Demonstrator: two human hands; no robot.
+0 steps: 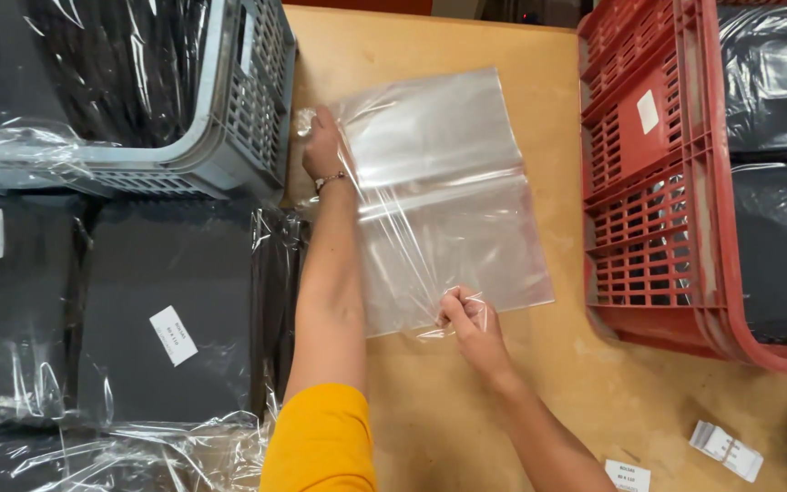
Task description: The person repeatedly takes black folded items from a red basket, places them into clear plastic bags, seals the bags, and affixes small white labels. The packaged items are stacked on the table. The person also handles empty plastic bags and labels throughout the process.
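Nearest the head camera, a yellow sleeve (pixel 321 442) covers the upper part of the left arm, which reaches forward over the wooden surface (pixel 466 401). At the end of that arm, the left hand (pixel 322 146) lies on the far left corner of a clear plastic bag (pixel 444 196); it seems to grip or press the edge, but whether the fingers are curled or flat cannot be told. Closer in, the right hand (pixel 468 317) pinches the near edge of the same bag between thumb and fingertips, bunching the film a little.

Between the two hands the bag lies flat and looks empty, with one crease across its middle. As a judgement, the bag is spread out and nothing is in it yet.

Left of the left arm sit wrapped dark packs (pixel 170 310) with white labels, and beyond them a grey crate (pixel 257 109) holding more. Right of the right hand stands a red crate (pixel 658 182) with further dark packs. Loose paper labels (pixel 726 449) lie on the surface near the right forearm.
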